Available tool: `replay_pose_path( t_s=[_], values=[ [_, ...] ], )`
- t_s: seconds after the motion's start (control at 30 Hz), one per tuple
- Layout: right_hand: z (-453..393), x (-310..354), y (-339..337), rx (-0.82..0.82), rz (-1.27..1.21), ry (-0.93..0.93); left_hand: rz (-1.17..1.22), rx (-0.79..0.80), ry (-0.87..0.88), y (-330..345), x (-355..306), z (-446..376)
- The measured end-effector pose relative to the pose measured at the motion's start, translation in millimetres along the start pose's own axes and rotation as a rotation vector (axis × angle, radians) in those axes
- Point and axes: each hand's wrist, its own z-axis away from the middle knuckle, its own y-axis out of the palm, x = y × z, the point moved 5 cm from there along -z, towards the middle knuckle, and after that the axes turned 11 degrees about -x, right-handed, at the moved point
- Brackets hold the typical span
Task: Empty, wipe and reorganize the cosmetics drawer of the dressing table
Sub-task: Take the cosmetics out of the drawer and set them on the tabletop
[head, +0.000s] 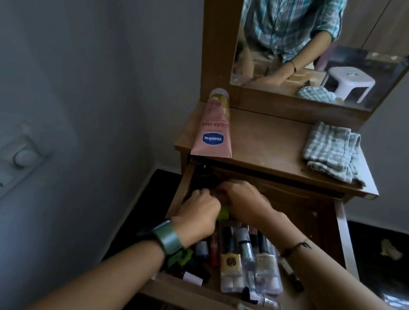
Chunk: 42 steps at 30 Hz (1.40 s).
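Both hands are deep in the open drawer [339, 223]; the left hand [200, 212] and right hand [246, 201] meet over a small green item [224, 212], fingers curled, though what each grips I cannot tell. Risk, as I judge it: lifting a handful could knock the upright bottles [245, 252] crowded just below the wrists; the pink tube [214, 127] overhangs the bench [264, 141] edge; bare bench lies between it and the cloth [332, 151].
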Motion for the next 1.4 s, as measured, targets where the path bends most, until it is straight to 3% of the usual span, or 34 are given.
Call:
replay_pose_path(
  t_s=[0.13,0.2,0.3,0.43,0.6,0.73,0.9,1.0,1.13,1.4],
  values=[
    [-9.3,2.0,5.0,0.084,0.311,-0.033,-0.2,-0.046,-0.002,4.0,-14.0,-4.0],
    [-8.3,1.4,8.3,0.106,0.355,-0.031,-0.262,-0.044,0.032,6.6,-13.9,-4.2],
    [-3.8,-10.2,6.0,0.088,0.168,0.055,-0.255,0.02,0.071,8.5,-9.8,-1.6],
    [7.3,-24.0,-10.8,-0.064,-0.136,0.165,-0.236,0.033,0.123,5.7,-1.5,3.8],
    [25.7,-29.7,-43.3,-0.318,-0.483,0.323,0.025,0.003,0.03,-13.3,0.9,12.3],
    [46.4,-30.8,-74.0,-0.46,-0.555,0.321,0.306,-0.078,-0.054,-50.1,4.5,27.1],
    [34.3,-47.7,-132.2,-0.676,-1.028,0.407,0.881,-0.188,-0.209,-109.6,-0.9,10.9],
    [-0.8,-72.9,-144.4,-0.708,-1.01,0.528,0.799,-0.29,-0.21,-130.8,-17.0,-33.0],
    [-46.5,-97.1,-135.7,-0.598,-0.711,0.619,0.507,-0.393,-0.159,-140.1,-46.8,-81.6],
    [-91.2,-116.0,-113.6,-0.409,-0.653,0.639,0.248,-0.387,-0.208,-117.7,-48.0,-139.8]
  ],
)
